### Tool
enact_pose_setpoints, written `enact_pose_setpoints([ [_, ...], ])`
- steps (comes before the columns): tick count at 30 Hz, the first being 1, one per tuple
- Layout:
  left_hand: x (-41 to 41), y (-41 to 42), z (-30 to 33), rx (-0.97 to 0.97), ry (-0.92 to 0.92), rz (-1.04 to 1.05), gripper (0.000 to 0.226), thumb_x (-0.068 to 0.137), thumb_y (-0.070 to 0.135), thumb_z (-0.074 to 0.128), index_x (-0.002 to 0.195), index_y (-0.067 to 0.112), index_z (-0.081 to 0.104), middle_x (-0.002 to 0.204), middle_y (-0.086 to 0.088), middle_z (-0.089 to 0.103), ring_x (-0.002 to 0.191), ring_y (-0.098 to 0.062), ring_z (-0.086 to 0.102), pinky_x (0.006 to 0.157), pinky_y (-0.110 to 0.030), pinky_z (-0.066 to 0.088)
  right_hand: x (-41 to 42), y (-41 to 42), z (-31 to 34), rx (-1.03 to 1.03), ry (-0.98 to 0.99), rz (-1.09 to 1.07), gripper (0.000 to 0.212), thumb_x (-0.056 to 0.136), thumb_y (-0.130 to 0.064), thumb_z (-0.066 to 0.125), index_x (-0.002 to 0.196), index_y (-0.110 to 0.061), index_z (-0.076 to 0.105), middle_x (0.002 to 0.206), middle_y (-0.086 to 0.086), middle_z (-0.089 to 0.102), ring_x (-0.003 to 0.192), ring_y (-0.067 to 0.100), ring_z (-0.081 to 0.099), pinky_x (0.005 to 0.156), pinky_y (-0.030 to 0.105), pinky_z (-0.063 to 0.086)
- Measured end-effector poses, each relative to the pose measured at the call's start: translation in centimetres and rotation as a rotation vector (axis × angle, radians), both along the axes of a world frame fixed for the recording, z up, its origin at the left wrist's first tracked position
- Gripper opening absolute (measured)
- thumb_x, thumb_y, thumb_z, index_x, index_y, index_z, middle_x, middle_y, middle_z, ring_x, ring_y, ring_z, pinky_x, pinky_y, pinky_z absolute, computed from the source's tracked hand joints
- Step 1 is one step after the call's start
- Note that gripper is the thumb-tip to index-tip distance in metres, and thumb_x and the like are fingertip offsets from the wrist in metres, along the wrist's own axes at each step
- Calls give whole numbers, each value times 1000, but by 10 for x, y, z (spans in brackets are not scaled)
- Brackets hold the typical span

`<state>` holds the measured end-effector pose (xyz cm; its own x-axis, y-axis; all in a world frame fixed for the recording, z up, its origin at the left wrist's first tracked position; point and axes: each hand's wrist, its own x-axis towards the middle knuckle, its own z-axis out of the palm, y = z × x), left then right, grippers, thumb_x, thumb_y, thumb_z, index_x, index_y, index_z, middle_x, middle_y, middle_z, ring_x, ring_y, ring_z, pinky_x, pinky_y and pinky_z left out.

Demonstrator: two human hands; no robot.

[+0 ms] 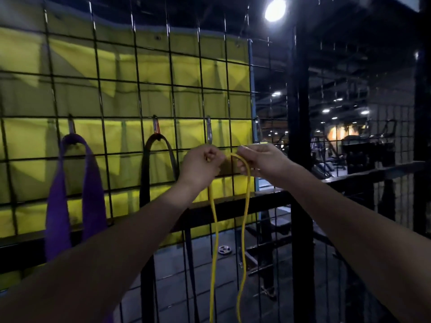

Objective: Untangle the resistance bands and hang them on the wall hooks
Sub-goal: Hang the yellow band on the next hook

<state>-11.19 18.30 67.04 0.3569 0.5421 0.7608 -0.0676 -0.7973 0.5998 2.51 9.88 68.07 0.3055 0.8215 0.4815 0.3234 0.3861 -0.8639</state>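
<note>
hidden: top of the yellow band [245,206] lost inside both fists; its lower loop cut off at the frame's bottom edge
counts: three bands, four clips on the wire grid [137,89]
hung: purple band [58,194] and black band [145,173], left of the grey clip [208,130]
left hand [200,166]: fisted on the yellow band, just below the grey clip
right hand [263,163]: pinching the band's other strand, right of that clip

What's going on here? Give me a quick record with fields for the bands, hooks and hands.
setting: wire grid wall in a dim gym
purple band: hanging on a hook
black band: hanging on a hook
yellow band: held up by both hands, two strands dangling
left hand: closed on the yellow band
right hand: pinching the band's top loop
free hook: just above the hands, nothing on it
</note>
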Motion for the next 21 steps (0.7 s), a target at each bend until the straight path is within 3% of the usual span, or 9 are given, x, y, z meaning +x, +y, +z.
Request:
enact_pose_setpoints([
  [3, 0, 4, 17, 27, -43, 55, 13, 86, 3, 59, 80, 13, 63, 70, 8, 56, 62, -7, 51, 59, -18, 44, -1, 16, 19, -13, -67, -49, 19, 92, -20, 56, 80, -9, 64, 71, 5, 64, 59, 12, 60, 61, 24, 52],
  [7, 1, 13, 35, 44, -22, 131, 10, 87, 5, 60, 82, 12, 65, 70, 7, 55, 69, -16, 55, 74, -34, 52, -3, 41, 48, 46, -137, -159, 18, 90, -12, 59, 96, 3, 67, 75, 9, 62, 63, 14, 58, 53, 16, 49],
  [9, -1, 18, 42, 42, -35, 160, 13, 86, 7, 61, 78, 15, 65, 71, 7, 56, 73, -19, 58, 77, -36, 52, -5, 54, 60, 74, -123, -209, 18, 88, -10, 61, 98, 5, 66, 78, 11, 62, 67, 18, 58, 60, 22, 52],
  [11, -4, 20, 47, 55, -38, 176, 18, 87, 7, 60, 74, 19, 64, 72, 7, 55, 70, -19, 60, 70, -30, 52, -8, 65, 66, 59, -104, -209, 14, 87, -12, 63, 91, 0, 68, 70, 9, 61, 64, 17, 57, 66, 30, 50],
  [14, -7, 22, 52, 63, -24, 209, 13, 88, 8, 59, 78, 15, 63, 71, 5, 52, 62, -13, 55, 55, -17, 48, -14, 75, 68, 26, -87, -189, 14, 85, -19, 67, 78, -7, 64, 60, 6, 54, 54, 16, 48, 63, 32, 42],
  [18, -8, 21, 54, 29, -16, 212, 10, 89, 11, 59, 81, 14, 63, 72, 5, 52, 66, -14, 56, 58, -23, 49, -15, 80, 70, 26, -84, -183, 22, 85, -20, 66, 66, -14, 57, 73, 9, 59, 67, 20, 55, 76, 35, 51],
  [19, -9, 21, 55, 29, -11, 213, 8, 89, 11, 59, 83, 13, 63, 72, 5, 53, 68, -13, 56, 58, -21, 49, -14, 80, 71, 26, -85, -174, 23, 85, -19, 66, 64, -14, 57, 76, 10, 60, 73, 21, 56, 82, 36, 52],
  [21, -9, 20, 56, 29, -6, 221, 7, 90, 12, 58, 86, 12, 64, 75, 5, 53, 72, -12, 57, 56, -15, 48, -15, 79, 72, 19, -101, -156, 24, 85, -19, 67, 63, -12, 57, 72, 9, 59, 76, 23, 54, 80, 35, 49],
])
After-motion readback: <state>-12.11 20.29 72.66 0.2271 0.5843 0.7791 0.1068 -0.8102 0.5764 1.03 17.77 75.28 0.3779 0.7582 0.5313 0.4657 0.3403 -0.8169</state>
